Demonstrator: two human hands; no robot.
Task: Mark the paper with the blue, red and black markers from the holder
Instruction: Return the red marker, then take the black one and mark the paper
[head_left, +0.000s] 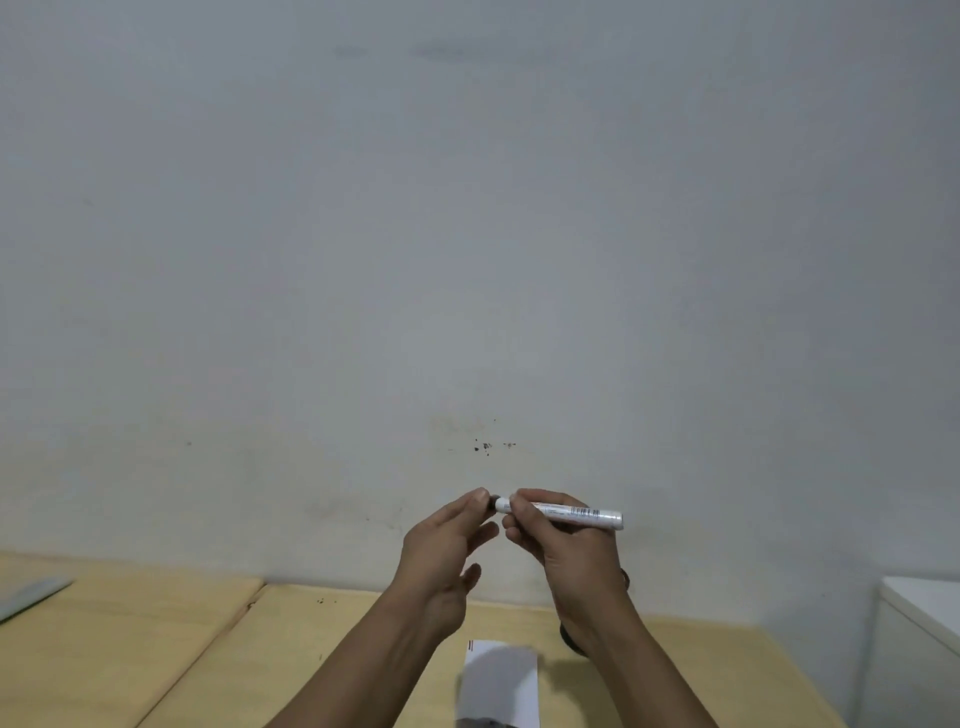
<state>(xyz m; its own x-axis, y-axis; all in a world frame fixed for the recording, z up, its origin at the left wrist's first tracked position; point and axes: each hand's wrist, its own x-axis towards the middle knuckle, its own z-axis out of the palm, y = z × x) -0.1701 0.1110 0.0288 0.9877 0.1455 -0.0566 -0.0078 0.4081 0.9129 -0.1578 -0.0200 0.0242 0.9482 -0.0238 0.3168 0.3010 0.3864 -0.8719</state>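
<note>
Holding a marker up in both hands, above the counter and the paper.

Nearest me, the paper (501, 680) lies flat on the counter (208, 649), between my forearms. Above it my right hand (563, 545) has its grip pinched around the white marker (563, 512), held roughly level. My left hand (447, 540) pinches the marker's dark tip end, other fingers spread. Behind, a scuffed grey wall (467, 234).

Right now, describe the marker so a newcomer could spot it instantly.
Start at the pale wall above the wooden table; both raised hands meet in front of it. The marker lies level in the right hand, the left hand pinching its dark end. It is the only white barrel, barcode-printed.
</note>
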